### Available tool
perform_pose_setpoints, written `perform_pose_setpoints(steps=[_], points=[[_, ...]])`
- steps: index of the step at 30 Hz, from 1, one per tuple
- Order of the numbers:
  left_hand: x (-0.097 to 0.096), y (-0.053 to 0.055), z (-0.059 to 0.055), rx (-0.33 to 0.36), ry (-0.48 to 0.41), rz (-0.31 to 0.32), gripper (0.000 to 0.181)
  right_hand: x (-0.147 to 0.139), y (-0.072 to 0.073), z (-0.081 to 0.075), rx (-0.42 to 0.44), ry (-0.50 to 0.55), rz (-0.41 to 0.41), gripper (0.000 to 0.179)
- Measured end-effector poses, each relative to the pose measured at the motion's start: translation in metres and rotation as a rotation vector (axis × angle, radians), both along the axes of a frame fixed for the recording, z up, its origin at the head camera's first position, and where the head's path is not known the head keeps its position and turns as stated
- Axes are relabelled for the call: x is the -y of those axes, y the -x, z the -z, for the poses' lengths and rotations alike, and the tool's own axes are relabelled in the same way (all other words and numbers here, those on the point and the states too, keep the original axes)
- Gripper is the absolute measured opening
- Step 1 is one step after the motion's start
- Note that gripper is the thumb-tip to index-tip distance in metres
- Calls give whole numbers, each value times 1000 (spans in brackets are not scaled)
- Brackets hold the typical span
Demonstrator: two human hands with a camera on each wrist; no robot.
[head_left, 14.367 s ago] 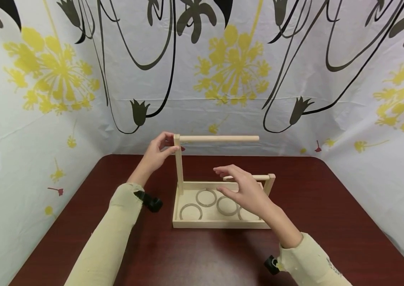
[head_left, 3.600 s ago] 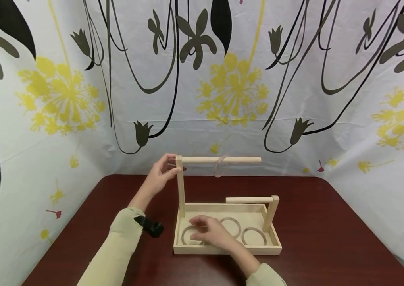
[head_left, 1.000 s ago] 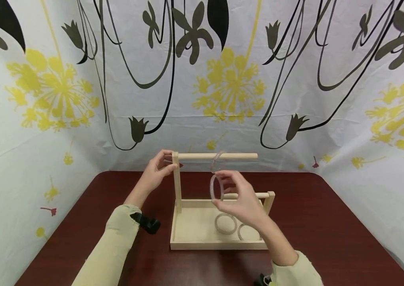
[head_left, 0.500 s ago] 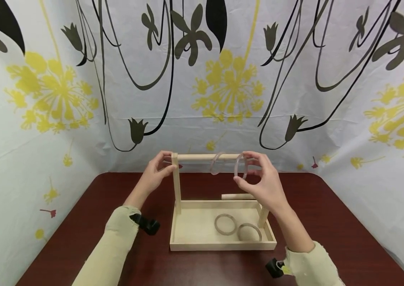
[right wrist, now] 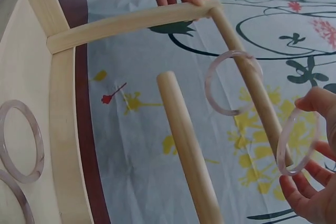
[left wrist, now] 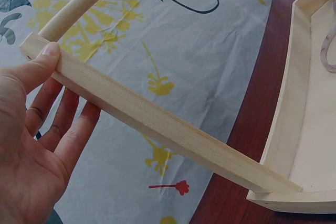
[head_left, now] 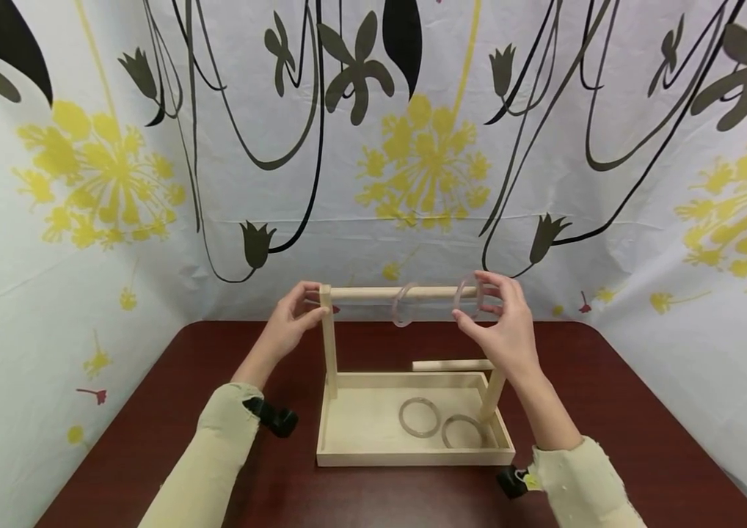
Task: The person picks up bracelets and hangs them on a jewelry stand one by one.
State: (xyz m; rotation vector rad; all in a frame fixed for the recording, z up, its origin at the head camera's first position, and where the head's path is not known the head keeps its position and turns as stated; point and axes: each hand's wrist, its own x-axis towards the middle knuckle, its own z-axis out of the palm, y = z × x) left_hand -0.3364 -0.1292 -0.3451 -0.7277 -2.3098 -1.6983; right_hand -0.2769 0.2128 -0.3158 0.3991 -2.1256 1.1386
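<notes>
A wooden bangle stand has a tall left post (head_left: 329,352) with an upper rod (head_left: 367,292) running right from its top. My left hand (head_left: 284,326) grips that post near the top, thumb on the near face and fingers behind, as the left wrist view shows. With thumb and fingertips, my right hand (head_left: 508,330) pinches a pale translucent bangle (right wrist: 282,148), which stands upright around the rod's free end. Another bangle (right wrist: 209,85) hangs from the rod's middle. Two more, one bangle (head_left: 401,418) left of the other bangle (head_left: 444,433), lie flat in the wooden tray (head_left: 413,460).
A shorter post (head_left: 492,396) at the tray's right carries a lower rod (head_left: 446,365) pointing left, below my right hand. The stand is on a dark red table (head_left: 248,469). A patterned cloth (head_left: 360,249) hangs behind and at the sides.
A second bangle has left the tray. My right hand has raised it, carried it right, then brought it onto the rod's free end. The left hand keeps its grip on the post.
</notes>
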Motion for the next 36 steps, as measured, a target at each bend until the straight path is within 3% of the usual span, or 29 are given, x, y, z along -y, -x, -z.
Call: perform_pose_setpoints(steps=[7,21,28,36], points=[[-1,1,1,-1,-3,0,35,0,7,3,19,6,7,65],[-1,-1,-1,10,-12,8,35,11,20,7,98,80,-74,68],[-1,-2,0,7,-11,-3,36,18,24,13,145,173,-105,90],[-1,0,1,4,-6,-5,35,27,23,21,164,254,-78,114]])
